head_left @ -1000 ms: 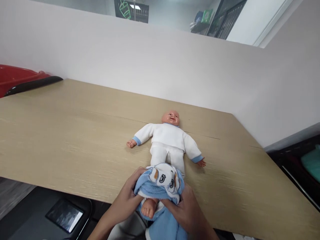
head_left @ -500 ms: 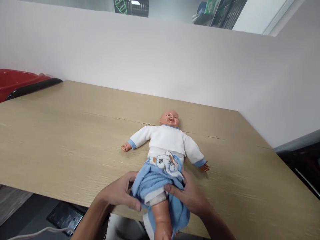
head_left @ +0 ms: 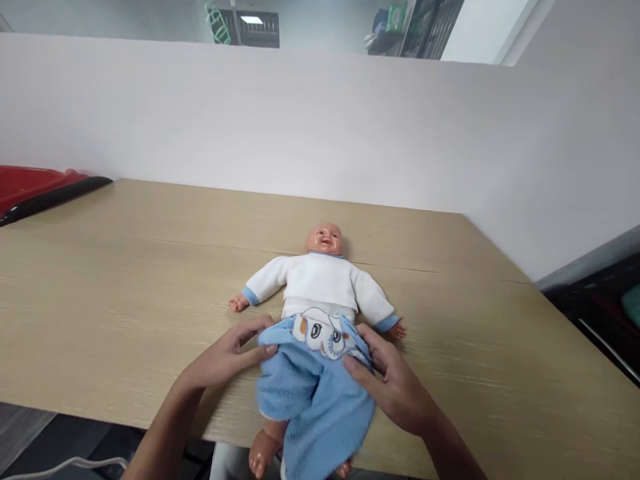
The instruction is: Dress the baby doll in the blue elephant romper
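Observation:
A baby doll (head_left: 320,283) in a white top lies face up on the wooden table (head_left: 125,267), head toward the wall. Light blue trousers (head_left: 305,393) with an elephant patch cover its legs up to the waist, and its bare feet stick out past the table's near edge. My left hand (head_left: 230,353) pinches the waistband at the doll's left hip. My right hand (head_left: 385,377) grips the waistband on the other side, fingers curled into the fabric.
A white partition wall (head_left: 300,127) runs behind the table. A red tub with a black rim (head_left: 35,190) sits at the far left. Dark furniture (head_left: 595,300) stands to the right of the table, and a white cable (head_left: 60,463) lies on the floor below.
The blue trousers have been drawn from the doll's feet up to its waist. Both my hands moved forward along its legs to the hips.

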{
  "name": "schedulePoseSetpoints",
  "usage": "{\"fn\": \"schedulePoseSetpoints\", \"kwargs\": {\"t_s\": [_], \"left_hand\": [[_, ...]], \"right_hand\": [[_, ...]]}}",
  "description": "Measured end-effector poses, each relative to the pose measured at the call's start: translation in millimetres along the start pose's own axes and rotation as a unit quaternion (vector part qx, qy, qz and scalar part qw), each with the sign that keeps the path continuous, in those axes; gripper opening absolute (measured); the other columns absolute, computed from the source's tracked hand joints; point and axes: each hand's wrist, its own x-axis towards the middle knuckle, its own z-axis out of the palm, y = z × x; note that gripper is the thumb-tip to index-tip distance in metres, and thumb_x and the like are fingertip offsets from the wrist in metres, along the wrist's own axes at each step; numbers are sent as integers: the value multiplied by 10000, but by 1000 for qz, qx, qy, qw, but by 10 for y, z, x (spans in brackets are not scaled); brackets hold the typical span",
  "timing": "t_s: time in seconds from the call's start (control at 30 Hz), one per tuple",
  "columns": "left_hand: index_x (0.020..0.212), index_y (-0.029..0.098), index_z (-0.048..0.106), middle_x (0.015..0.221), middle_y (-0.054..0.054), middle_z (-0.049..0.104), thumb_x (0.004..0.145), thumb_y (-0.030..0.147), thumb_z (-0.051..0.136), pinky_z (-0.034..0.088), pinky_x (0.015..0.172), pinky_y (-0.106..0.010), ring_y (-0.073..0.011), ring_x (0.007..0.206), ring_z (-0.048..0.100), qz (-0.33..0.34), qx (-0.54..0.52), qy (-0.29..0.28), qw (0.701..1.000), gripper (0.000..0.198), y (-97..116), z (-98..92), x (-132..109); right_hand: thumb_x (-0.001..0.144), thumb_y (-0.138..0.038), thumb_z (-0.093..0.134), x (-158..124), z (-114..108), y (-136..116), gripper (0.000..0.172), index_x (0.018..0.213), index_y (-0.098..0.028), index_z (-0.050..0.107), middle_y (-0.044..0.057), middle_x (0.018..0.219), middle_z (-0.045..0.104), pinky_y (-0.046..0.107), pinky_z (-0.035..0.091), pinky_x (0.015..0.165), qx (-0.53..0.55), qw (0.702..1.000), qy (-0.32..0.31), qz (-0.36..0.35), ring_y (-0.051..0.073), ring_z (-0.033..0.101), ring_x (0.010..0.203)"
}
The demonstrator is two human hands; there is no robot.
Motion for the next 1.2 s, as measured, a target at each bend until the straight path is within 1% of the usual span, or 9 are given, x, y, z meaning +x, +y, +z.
{"fn": "schedulePoseSetpoints", "kwargs": {"t_s": [0.1, 0.23, 0.3, 0.4, 0.53, 0.73, 0.83, 1.0, 1.2], "left_hand": [[984, 199, 699, 988, -45, 646, 982, 496, 623, 463, 928, -315, -234, 987, 569, 49, 54, -6, 997, 307, 53, -98, 61], [905, 184, 686, 880, -34, 601, 927, 648, 635, 447, 809, -295, -211, 848, 541, 105, 44, 16, 993, 467, 96, -178, 188], [864, 187, 662, 833, -20, 592, 932, 650, 627, 441, 777, -286, -199, 806, 534, 92, 39, 42, 994, 469, 146, -155, 242], [1095, 215, 699, 1053, -50, 692, 934, 573, 669, 460, 858, -285, -241, 984, 604, 42, 93, 54, 993, 394, 320, -37, 289], [1317, 253, 646, 1078, -18, 723, 768, 541, 855, 477, 754, -262, -239, 937, 646, -12, 185, -64, 981, 654, 626, 189, 327], [1108, 232, 730, 929, 4, 702, 777, 483, 871, 468, 722, -251, -203, 848, 633, 41, 201, -233, 951, 439, 704, 379, 381], [1067, 216, 689, 1010, -25, 673, 900, 462, 761, 491, 851, -287, -223, 973, 615, 88, 162, -248, 951, 306, 663, 406, 348], [1185, 228, 581, 1014, -1, 623, 1058, 500, 501, 488, 873, -311, -194, 950, 586, 1, 146, -167, 975, 311, 666, 422, 245], [1113, 197, 671, 994, -15, 695, 801, 505, 854, 527, 824, -303, -230, 939, 637, 46, 76, -266, 960, 476, 592, 453, 264]], "right_hand": [[908, -637, 686, -54, -21, 69, 637, 1403, -238, 641, 121, 1378, 680, 530, 459, 1172, -9, 999, 32, -12, 332, 603, 1299], [1029, -582, 511, 0, -48, -60, 435, 1049, -210, 735, 75, 1031, 719, 384, 548, 953, -3, 996, 20, -91, 249, 648, 1008], [1063, -553, 451, 26, -49, -132, 435, 955, -205, 689, 36, 894, 671, 308, 531, 836, 35, 994, 17, -99, 194, 619, 871], [1065, -549, 459, -6, -39, -190, 393, 1051, -212, 661, 21, 918, 678, 271, 509, 800, 61, 995, -8, -78, 169, 607, 860], [979, -583, 612, -158, -70, -263, 456, 1264, -228, 640, 50, 1125, 718, 323, 547, 906, -11, 997, -69, -33, 225, 655, 1026], [836, -479, 818, -346, -133, -327, 335, 1097, -272, 776, 49, 1146, 755, 413, 543, 1026, -173, 967, -161, -93, 312, 677, 1121], [968, -410, 669, -327, -114, -232, 221, 1094, -259, 769, 73, 1178, 728, 403, 515, 1069, -184, 965, -124, -143, 284, 650, 1178], [1054, -481, 493, -223, -63, -104, 346, 995, -222, 714, 54, 1001, 736, 337, 535, 936, -112, 983, -59, -134, 238, 665, 1012], [1065, -553, 432, -138, 39, -159, 441, 1036, -193, 686, 34, 959, 721, 333, 513, 888, -71, 992, -64, -86, 221, 645, 931]]}}
